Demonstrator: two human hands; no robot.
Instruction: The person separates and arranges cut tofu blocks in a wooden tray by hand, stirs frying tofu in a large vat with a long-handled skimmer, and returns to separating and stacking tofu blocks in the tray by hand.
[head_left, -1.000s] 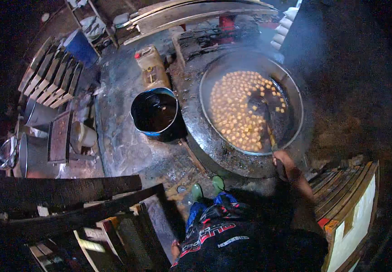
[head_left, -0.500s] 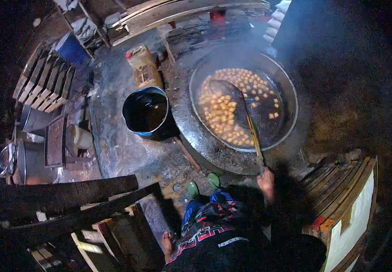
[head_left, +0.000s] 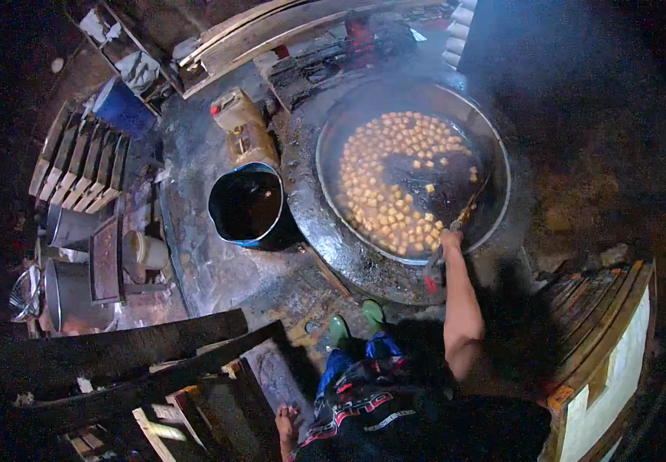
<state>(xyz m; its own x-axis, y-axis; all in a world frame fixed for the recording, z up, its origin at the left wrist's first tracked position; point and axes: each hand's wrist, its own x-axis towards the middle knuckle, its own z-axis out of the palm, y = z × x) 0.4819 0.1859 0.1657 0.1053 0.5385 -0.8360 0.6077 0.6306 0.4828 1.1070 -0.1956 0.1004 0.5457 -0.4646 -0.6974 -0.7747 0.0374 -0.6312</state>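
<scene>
My right hand (head_left: 451, 240) grips the long handle of a skimmer (head_left: 469, 209), with the arm stretched over the near right rim of a large round pan (head_left: 508, 173). The handle slants up to the right into dark liquid, and the skimmer's head is hardly visible there. Golden cubes that look like tofu (head_left: 379, 212) float in a curved band along the pan's left and far side. A few lie loose in the dark middle. Low beside my body, my left hand (head_left: 288, 422) hangs with loosely bent fingers, holding nothing that I can see.
Left of the pan stands a dark bucket (head_left: 246, 204) with a blue rim, and behind it jerrycans (head_left: 249, 142). Wooden slatted racks (head_left: 78, 165) and metal pots (head_left: 71, 292) are at far left. A wooden crate (head_left: 602, 323) stands close at right. Steam rises over the pan.
My right hand has moved forward over the pan's rim. The skimmer's head has swung from the cubes at the upper left to the pan's right side, and the cubes have spread along the left.
</scene>
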